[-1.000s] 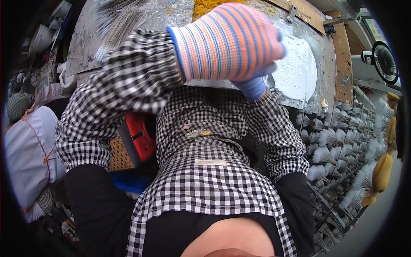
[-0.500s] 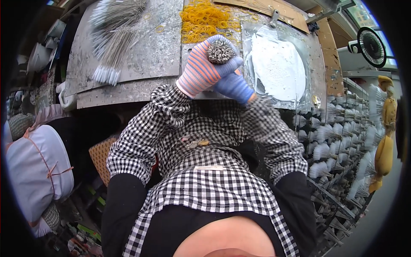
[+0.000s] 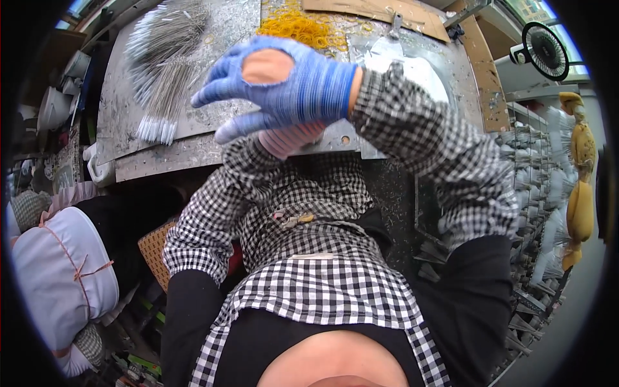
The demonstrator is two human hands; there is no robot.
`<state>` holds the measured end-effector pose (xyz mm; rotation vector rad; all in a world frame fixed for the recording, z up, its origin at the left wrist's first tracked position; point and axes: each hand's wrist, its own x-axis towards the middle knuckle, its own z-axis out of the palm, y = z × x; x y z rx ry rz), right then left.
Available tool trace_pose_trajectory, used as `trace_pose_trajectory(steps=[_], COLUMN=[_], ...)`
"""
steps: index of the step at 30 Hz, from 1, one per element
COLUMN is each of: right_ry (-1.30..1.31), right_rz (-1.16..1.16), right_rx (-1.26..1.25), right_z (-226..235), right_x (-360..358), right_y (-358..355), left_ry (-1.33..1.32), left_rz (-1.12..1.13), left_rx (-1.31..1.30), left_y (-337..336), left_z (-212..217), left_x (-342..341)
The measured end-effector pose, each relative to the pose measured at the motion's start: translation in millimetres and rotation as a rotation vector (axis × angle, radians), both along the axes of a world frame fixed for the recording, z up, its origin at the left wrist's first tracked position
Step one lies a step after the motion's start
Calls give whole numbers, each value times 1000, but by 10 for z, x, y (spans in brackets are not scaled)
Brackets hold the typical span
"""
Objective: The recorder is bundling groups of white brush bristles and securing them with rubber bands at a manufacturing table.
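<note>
My right hand [image 3: 284, 84], in a blue striped glove with a round opening over its back, reaches across in front of my left hand. Its fingers are stretched and apart, pointing left. Of my left hand [image 3: 293, 138] only the pink-and-white striped glove cuff shows; its fingers are hidden behind the right hand, as is anything in them. Beyond the hands, yellow rubber bands [image 3: 300, 29] lie heaped on the worktable [image 3: 219, 126]. To the left lie thin wire-like rods with white tips [image 3: 158, 106], spread in a fan.
A white paste patch [image 3: 429, 76] covers a sheet at the table's right, partly behind my sleeve. A black fan [image 3: 545, 51] stands beyond it. Racks of white-tipped bundles [image 3: 525, 174] and a hanging yellow bag [image 3: 580, 209] are at the right. A white padded thing [image 3: 64, 261] tied with string is at left.
My right hand has come up and over the left hand, swinging leftward with fingers spread. The round end of a grey wire bundle, visible before in my left hand, is now out of sight.
</note>
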<state>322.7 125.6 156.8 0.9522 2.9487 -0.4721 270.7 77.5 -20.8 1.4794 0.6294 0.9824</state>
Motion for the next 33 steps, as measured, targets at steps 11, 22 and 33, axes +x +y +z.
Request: trace_pose_trajectory(steps=[11,22,33], right_ry=[749,544,1593], right_rz=[64,-449,-353], right_rx=[-231,-459,-1290], right_z=[-167,-1443,-1900], right_x=[375,942,804], right_y=[183,-371,-451], left_ry=[95,63,701], left_rz=[173,201,-123], left_rx=[330,233,1175], left_y=[125,284,312], left_z=[555,365,1491], left_x=[-96,-66,-258])
